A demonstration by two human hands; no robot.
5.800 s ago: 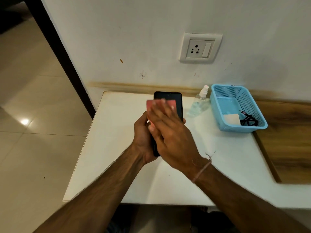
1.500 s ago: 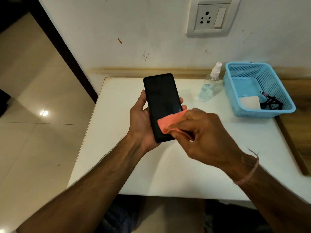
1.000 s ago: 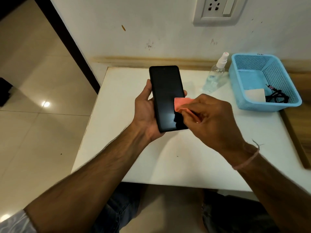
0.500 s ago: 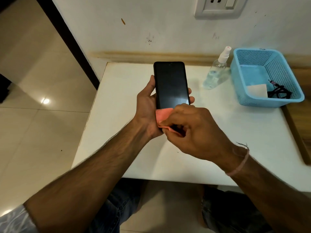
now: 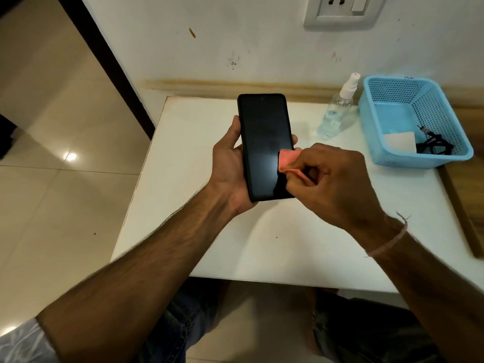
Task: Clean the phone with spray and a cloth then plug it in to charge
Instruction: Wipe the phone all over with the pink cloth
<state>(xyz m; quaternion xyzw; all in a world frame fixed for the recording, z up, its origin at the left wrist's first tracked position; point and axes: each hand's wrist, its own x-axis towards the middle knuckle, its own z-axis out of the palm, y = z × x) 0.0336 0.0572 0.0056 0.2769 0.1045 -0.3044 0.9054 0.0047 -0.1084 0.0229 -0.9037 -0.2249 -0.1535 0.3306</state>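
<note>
Head view, step in hand: the wiping part of the clean, judging by the cloth on the glass; charging is not yet begun.
Head view, phone [image 5: 264, 142]: held above the counter [image 5: 275, 237] near the middle of the view, screen up and dark, its top end towards 12 o'clock.
Head view, left hand [image 5: 230, 169]: cradles the phone from its 9 o'clock side, thumb along the left edge, fingertips curled round the right edge.
Head view, right hand [image 5: 335, 182]: at 4 o'clock of the phone, fingers bunched and pinching the cloth.
Head view, cloth [image 5: 286, 159]: a small pink wad, pressed on the lower right part of the screen; most of it is hidden inside the fist.
Head view, spray bottle [image 5: 336, 111]: clear with a white nozzle, standing on the counter at 2 o'clock of the phone, just beside the basket [image 5: 419, 159].
Head view, basket contents: a black cable [image 5: 434, 146] and a white block [image 5: 400, 141], likely the charger plug.
Head view, wall socket [image 5: 343, 10]: on the wall at 1 o'clock, partly cut off by the top edge, nothing plugged in.
Next move, a judgement: finish the strokes over the rest of the glass, set the cloth down, then reach to 3 o'clock for the cable, fit it to the phone's bottom end and plug into the wall socket.
</note>
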